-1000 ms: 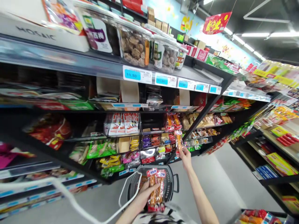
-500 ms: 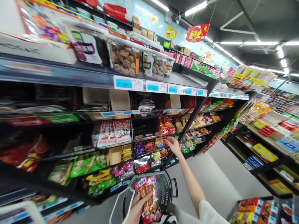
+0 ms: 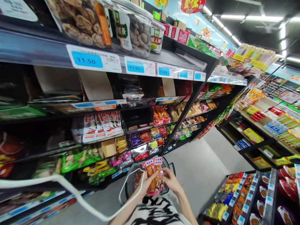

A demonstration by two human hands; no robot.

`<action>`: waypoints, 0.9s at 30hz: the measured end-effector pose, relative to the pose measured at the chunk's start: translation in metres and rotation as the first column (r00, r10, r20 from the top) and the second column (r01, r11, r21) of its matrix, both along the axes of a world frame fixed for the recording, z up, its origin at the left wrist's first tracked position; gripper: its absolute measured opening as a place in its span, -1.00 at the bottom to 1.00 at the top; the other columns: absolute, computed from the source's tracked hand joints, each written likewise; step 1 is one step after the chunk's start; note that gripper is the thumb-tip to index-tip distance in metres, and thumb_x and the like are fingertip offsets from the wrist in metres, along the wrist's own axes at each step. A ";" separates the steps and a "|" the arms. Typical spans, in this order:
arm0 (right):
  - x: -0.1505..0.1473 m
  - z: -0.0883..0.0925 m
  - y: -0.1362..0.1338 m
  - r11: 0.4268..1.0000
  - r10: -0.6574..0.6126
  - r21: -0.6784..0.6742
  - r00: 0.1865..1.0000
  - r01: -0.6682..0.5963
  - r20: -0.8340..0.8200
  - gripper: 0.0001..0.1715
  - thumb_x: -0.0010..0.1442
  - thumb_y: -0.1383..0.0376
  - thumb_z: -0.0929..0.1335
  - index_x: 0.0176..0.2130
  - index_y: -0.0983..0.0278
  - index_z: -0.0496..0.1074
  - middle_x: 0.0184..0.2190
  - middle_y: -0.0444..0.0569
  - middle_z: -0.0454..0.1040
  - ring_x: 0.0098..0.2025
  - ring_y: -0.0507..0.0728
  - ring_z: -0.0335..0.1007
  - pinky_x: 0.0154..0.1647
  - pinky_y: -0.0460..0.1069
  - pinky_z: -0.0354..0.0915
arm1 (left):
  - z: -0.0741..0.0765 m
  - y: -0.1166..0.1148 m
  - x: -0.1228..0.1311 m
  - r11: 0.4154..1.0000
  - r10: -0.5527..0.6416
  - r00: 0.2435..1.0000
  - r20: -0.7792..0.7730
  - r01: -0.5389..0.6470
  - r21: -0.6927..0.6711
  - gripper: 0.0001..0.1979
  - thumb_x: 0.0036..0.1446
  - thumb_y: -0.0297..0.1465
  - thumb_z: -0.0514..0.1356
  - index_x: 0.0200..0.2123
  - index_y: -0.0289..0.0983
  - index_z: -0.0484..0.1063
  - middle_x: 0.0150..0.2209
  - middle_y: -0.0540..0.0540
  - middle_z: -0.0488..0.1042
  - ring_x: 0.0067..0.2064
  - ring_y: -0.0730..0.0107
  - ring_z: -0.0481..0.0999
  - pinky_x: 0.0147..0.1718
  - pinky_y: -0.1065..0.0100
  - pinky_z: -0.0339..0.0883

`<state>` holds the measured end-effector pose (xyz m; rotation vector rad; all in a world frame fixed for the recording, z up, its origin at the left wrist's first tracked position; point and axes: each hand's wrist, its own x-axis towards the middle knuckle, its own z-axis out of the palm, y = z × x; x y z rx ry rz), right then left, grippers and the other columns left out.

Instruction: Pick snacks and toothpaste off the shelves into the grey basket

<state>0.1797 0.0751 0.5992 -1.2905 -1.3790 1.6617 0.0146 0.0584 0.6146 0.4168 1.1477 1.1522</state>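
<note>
Two clear snack packets (image 3: 153,178) with red and white tops show reddish-brown strips inside. They stand upright in front of my body, side by side and overlapping. My left hand (image 3: 146,184) is closed around their left side, thumb across the front. At their right edge, my right hand (image 3: 171,180) has its fingers bent and gripping the packet. Beneath and behind them is a dark grey shopping basket (image 3: 172,168), partly hidden by my hands, with more brownish packets (image 3: 137,179) inside. A white cable (image 3: 93,207) loops past my left wrist.
Shelves on the left hold white-and-red bags (image 3: 102,125), green bags (image 3: 82,159) and red-orange packets (image 3: 161,115). Plastic tubs (image 3: 133,31) stand above price tags (image 3: 87,59). A low snack display (image 3: 234,193) stands at the lower right. Grey floor (image 3: 194,159) runs between.
My right hand has come back from the shelf to the packets in my left hand. The view has moved closer to the shelf, and the packets appear slightly higher and further right.
</note>
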 end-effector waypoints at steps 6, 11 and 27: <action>-0.011 0.017 0.030 0.999 -0.039 0.025 0.996 0.041 -0.075 -0.49 0.17 -0.07 0.43 -0.07 0.23 0.47 -0.29 -0.06 0.48 -0.30 0.10 0.44 -0.38 -0.06 0.38 | 0.003 0.019 -0.007 0.994 0.061 0.996 0.063 -0.066 0.085 -0.49 -0.18 -0.22 0.50 -0.16 -0.34 0.56 -0.17 -0.23 0.64 -0.12 0.03 0.63 -0.09 0.16 0.48; -0.016 0.043 0.071 0.977 0.212 -0.006 0.974 -0.213 -0.083 -0.38 -0.01 -0.02 0.54 -0.06 0.25 0.47 -0.19 -0.03 0.47 -0.29 0.13 0.48 -0.45 -0.03 0.45 | 0.004 0.022 -0.015 0.987 0.119 0.987 0.109 -0.129 0.096 -0.52 -0.12 -0.24 0.48 -0.12 -0.32 0.55 -0.18 -0.19 0.64 -0.13 0.08 0.63 -0.13 0.21 0.49; -0.031 0.031 0.071 0.991 -0.082 0.096 0.992 0.091 -0.095 -0.60 0.19 -0.07 0.40 -0.24 0.19 0.38 -0.24 -0.04 0.47 -0.32 0.14 0.47 -0.43 0.00 0.48 | 0.018 0.037 -0.021 0.981 0.154 0.979 0.134 -0.168 0.096 -0.38 -0.14 -0.28 0.49 0.00 -0.41 0.52 -0.23 -0.19 0.65 -0.16 0.07 0.62 -0.21 0.26 0.46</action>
